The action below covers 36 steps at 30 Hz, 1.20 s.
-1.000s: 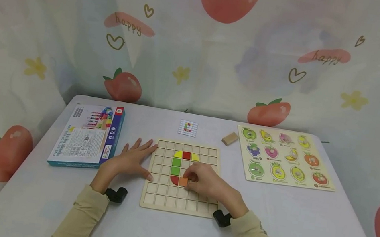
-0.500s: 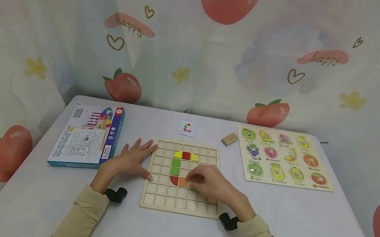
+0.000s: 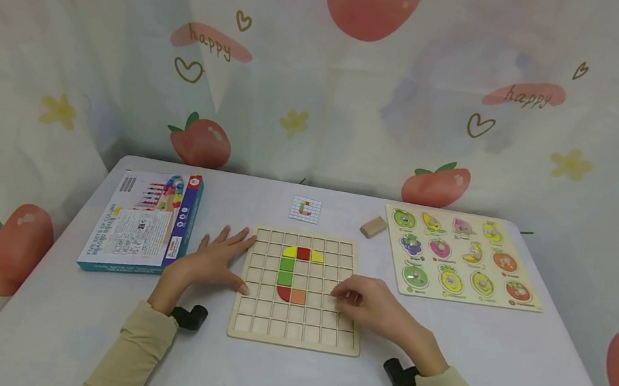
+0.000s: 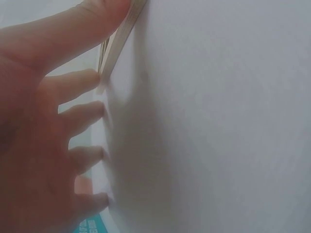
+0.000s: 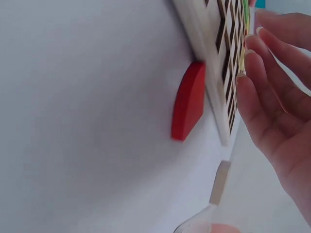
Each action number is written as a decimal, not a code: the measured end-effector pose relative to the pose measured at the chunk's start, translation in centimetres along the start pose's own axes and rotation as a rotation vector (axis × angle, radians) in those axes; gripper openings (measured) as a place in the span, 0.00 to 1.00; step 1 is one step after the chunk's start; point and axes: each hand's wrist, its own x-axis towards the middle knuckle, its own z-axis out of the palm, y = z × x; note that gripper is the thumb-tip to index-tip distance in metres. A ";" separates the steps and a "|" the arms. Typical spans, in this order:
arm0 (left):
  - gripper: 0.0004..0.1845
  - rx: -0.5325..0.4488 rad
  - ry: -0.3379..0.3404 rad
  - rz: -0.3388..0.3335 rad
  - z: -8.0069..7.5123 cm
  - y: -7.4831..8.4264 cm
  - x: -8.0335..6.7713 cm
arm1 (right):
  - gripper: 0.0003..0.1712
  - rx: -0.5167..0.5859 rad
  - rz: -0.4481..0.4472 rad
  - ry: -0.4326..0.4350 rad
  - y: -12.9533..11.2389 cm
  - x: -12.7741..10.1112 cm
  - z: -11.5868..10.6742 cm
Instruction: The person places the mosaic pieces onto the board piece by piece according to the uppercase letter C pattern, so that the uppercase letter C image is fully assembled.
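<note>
A wooden grid board (image 3: pixel 261 325) lies at the table's centre. In it sit a red square (image 3: pixel 303 254), yellow quarter-rounds (image 3: pixel 317 257), green squares (image 3: pixel 286 271), a red quarter-round (image 3: pixel 284 294) and an orange square (image 3: pixel 298 297). My left hand (image 3: pixel 209 261) has its fingers spread, thumb and fingertips at the board's left edge. Over the board's right side, my right hand (image 3: pixel 371 304) has loosely bent fingers with nothing visible between them. In the right wrist view, a loose red quarter-round piece (image 5: pixel 189 104) rests on the table beside the board's edge; the head view does not show it.
Behind the board lies a small pattern card (image 3: pixel 305 209). A wooden block (image 3: pixel 373 227) and a fruit puzzle board (image 3: pixel 463 261) are at the right back. On the left is a flat box (image 3: pixel 141 222). A patterned cloth (image 3: pixel 319 122) hangs behind the table.
My right hand has drawn away from the orange square toward the board's right edge, leaving that square lying in its cell. My left hand has stayed still.
</note>
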 end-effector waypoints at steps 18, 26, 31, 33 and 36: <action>0.59 -0.004 0.003 0.006 0.1 -0.2 0.1 | 0.16 -0.038 0.162 0.009 2.4 -3.3 -1.5; 0.60 -0.003 -0.001 0.006 0.1 -0.2 0.1 | 0.13 -0.030 0.198 -0.013 2.8 -3.5 -1.3; 0.59 -0.005 0.005 0.006 0.1 -0.1 -0.1 | 0.12 -0.028 0.190 -0.013 2.6 -3.5 -1.4; 0.59 -0.004 0.007 0.006 0.1 -0.1 -0.1 | 0.12 -0.030 0.195 -0.012 2.5 -3.4 -1.4; 0.59 -0.007 0.009 0.006 0.0 0.0 -0.1 | 0.11 -0.033 0.206 -0.011 2.4 -3.5 -1.5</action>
